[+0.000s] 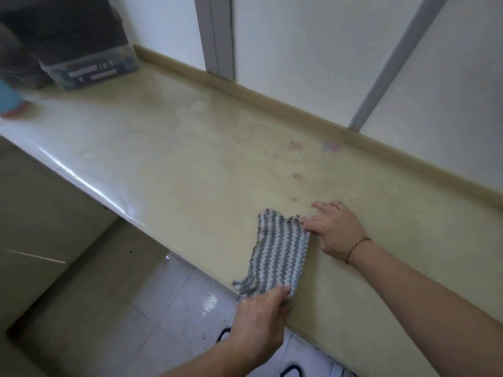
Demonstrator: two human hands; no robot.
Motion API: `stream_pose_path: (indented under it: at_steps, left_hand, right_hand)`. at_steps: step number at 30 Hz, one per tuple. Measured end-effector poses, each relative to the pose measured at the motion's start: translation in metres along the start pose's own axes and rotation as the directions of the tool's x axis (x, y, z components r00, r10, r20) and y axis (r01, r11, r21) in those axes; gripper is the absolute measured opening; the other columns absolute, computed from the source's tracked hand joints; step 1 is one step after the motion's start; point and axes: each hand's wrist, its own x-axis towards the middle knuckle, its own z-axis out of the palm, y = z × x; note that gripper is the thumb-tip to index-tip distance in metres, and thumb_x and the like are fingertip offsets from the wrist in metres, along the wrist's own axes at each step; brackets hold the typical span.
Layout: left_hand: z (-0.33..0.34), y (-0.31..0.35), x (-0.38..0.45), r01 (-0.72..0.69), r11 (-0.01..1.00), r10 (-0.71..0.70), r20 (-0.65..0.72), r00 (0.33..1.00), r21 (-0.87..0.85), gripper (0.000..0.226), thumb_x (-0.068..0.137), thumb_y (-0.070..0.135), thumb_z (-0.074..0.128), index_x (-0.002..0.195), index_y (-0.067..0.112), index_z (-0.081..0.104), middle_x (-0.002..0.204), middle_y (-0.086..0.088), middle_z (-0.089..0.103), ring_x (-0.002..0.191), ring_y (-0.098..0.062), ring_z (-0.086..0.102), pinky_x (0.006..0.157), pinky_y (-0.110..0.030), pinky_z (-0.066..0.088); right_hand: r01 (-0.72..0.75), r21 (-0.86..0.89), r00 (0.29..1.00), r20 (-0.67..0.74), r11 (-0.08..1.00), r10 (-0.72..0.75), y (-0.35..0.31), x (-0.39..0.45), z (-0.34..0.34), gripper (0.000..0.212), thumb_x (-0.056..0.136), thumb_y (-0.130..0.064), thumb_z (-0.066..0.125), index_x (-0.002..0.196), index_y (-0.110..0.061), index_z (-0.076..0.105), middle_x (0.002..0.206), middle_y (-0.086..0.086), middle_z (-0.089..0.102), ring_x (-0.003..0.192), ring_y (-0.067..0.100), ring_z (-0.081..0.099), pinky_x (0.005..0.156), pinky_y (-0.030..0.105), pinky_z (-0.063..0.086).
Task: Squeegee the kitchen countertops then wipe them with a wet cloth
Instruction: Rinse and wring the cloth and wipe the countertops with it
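A grey and white striped cloth (280,251) lies folded on the beige countertop (177,159), near its front edge. My left hand (261,319) pinches the cloth's near end at the counter's edge. My right hand (334,229) holds the cloth's far right corner, with some fingers spread flat on the counter. Faint pink and blue stains (330,145) mark the counter behind the cloth. No squeegee is in view.
A clear plastic box (89,69) with dark contents stands at the counter's far left, next to a blue object (9,100). A raised lip (272,103) runs along the white wall. White floor tiles (174,303) lie below the front edge.
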Motion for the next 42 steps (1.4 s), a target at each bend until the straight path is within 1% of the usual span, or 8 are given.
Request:
stream_pose_path:
  at_steps: [8,12,17,21,28,32,37,42]
  left_hand:
    - [0.039,0.037,0.000,0.007,0.994,-0.005,0.019,1.000,-0.111,0.020,0.091,0.043,0.046,0.109,0.034,0.047,0.107,0.007,0.072,0.092,-0.016,0.068,0.067,-0.028,0.055]
    - [0.058,0.057,-0.002,0.026,0.989,-0.019,0.053,0.998,-0.148,0.029,0.085,0.050,0.043,0.107,0.034,0.055,0.111,0.018,0.069,0.094,-0.008,0.065,0.072,-0.018,0.048]
    - [0.086,0.080,0.000,0.049,0.967,-0.014,0.141,0.990,-0.249,0.025,0.088,0.051,0.047,0.109,0.039,0.042,0.119,0.018,0.065,0.104,-0.002,0.063,0.082,-0.019,0.052]
    - [0.098,0.101,0.000,0.035,0.957,0.014,0.165,0.986,-0.289,0.028,0.086,0.050,0.050,0.109,0.037,0.043,0.118,0.019,0.066,0.101,0.000,0.064,0.080,-0.020,0.053]
    - [0.118,0.129,-0.001,-0.045,0.945,0.108,0.180,0.978,-0.323,0.025,0.083,0.041,0.058,0.106,0.035,0.051,0.108,0.012,0.070,0.093,-0.004,0.067,0.076,-0.019,0.052]
    - [0.130,0.144,-0.001,-0.130,0.946,0.186,0.169,0.968,-0.297,0.027,0.078,0.033,0.062,0.104,0.031,0.057,0.092,0.008,0.071,0.081,-0.005,0.066,0.064,-0.020,0.052]
    - [0.142,0.160,0.005,-0.149,0.940,0.215,0.198,0.956,-0.306,0.022,0.081,0.031,0.057,0.103,0.029,0.061,0.101,0.008,0.071,0.089,-0.008,0.066,0.071,-0.023,0.053]
    - [0.157,0.178,0.016,-0.153,0.934,0.236,0.237,0.943,-0.322,0.019,0.082,0.020,0.057,0.096,0.021,0.069,0.105,0.006,0.070,0.096,-0.011,0.061,0.083,-0.023,0.047]
  right_hand:
    - [-0.103,-0.019,0.994,0.037,0.994,0.104,0.027,-0.066,-0.004,0.038,0.066,-0.022,0.039,0.078,-0.030,0.074,0.092,-0.018,0.074,0.101,0.025,0.068,0.081,0.039,0.050]
    - [-0.146,-0.023,0.988,0.036,0.989,0.147,0.036,-0.100,-0.003,0.038,0.066,-0.019,0.039,0.079,-0.030,0.073,0.092,-0.017,0.074,0.102,0.025,0.068,0.082,0.038,0.049]
    - [-0.240,-0.021,0.971,-0.014,0.971,0.240,0.046,-0.142,-0.005,0.038,0.068,-0.014,0.039,0.080,-0.028,0.073,0.093,-0.014,0.074,0.103,0.027,0.067,0.079,0.034,0.037]
    - [-0.318,-0.012,0.948,-0.038,0.948,0.317,0.048,-0.175,-0.010,0.038,0.069,-0.010,0.040,0.080,-0.025,0.073,0.098,-0.011,0.074,0.105,0.029,0.066,0.077,0.034,0.036]
    - [-0.482,-0.008,0.875,0.052,0.876,0.482,0.049,-0.228,-0.012,0.039,0.065,-0.012,0.038,0.079,-0.026,0.071,0.100,-0.011,0.074,0.106,0.029,0.065,0.076,0.033,0.037]
    - [-0.554,-0.038,0.824,0.117,0.832,0.554,0.052,-0.253,-0.011,0.041,0.063,-0.016,0.036,0.080,-0.027,0.072,0.100,-0.010,0.074,0.108,0.029,0.065,0.076,0.037,0.048]
    - [-0.656,-0.023,0.743,0.159,0.755,0.650,0.058,-0.280,-0.011,0.041,0.064,-0.017,0.034,0.079,-0.021,0.072,0.095,-0.005,0.075,0.105,0.032,0.066,0.072,0.040,0.054]
    - [-0.833,-0.017,0.542,0.180,0.553,0.821,0.054,-0.301,-0.016,0.035,0.074,-0.020,0.039,0.080,-0.007,0.071,0.084,0.010,0.070,0.085,0.033,0.060,0.067,0.036,0.054]
